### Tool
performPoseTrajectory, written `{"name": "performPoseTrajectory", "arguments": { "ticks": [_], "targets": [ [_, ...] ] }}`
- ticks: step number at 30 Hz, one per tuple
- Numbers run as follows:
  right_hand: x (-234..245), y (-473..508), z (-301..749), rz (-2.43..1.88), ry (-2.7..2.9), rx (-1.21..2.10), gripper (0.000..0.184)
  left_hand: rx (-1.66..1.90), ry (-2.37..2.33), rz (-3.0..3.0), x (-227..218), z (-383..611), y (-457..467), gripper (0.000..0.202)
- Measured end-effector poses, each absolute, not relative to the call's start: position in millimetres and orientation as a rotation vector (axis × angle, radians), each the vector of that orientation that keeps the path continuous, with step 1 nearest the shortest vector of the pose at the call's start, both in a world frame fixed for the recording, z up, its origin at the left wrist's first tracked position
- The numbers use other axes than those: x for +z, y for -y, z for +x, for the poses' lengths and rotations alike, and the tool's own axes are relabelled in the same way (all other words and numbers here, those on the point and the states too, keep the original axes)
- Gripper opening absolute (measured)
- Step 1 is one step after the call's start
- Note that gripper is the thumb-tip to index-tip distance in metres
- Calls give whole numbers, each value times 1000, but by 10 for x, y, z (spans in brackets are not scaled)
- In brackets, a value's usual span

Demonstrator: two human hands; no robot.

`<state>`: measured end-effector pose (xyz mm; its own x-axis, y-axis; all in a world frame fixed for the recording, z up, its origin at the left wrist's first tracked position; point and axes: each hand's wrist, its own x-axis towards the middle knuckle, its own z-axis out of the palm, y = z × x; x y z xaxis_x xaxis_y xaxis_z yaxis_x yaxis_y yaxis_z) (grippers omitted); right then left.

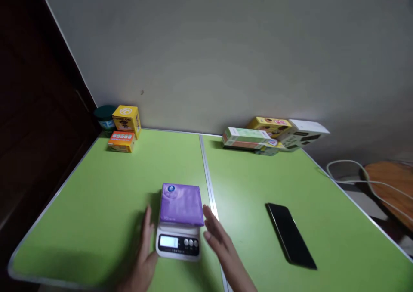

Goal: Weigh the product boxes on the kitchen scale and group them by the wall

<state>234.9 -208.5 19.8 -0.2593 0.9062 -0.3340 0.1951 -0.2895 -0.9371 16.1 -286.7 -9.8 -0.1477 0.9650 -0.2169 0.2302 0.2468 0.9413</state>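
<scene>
A purple tissue pack (181, 204) lies on top of a small white digital scale (178, 243) near the front of the green table (106, 188). My left hand (145, 251) is open beside the scale's left edge, fingers stretched up. My right hand (219, 240) is open just right of the scale, fingers extended toward the purple pack. Neither hand holds anything.
A black phone (290, 234) lies flat to the right. A yellow box (127, 119), an orange box (121, 141) and a dark-lidded jar (105, 116) stand at the back left. Several boxes (274, 135) are stacked at the back right. A white cable (358, 180) trails off the table's right side.
</scene>
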Motion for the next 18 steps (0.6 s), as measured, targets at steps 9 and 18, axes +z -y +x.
{"name": "performPoseTrajectory", "arguments": {
  "ticks": [9,18],
  "targets": [
    [378,2168,3002,-1453,940,1133,61,1521,-1887,871,234,-564,2863,100],
    [158,2583,2844,-1386,626,1432,48,1376,-1825,653,64,-459,3049,99]
  ]
}}
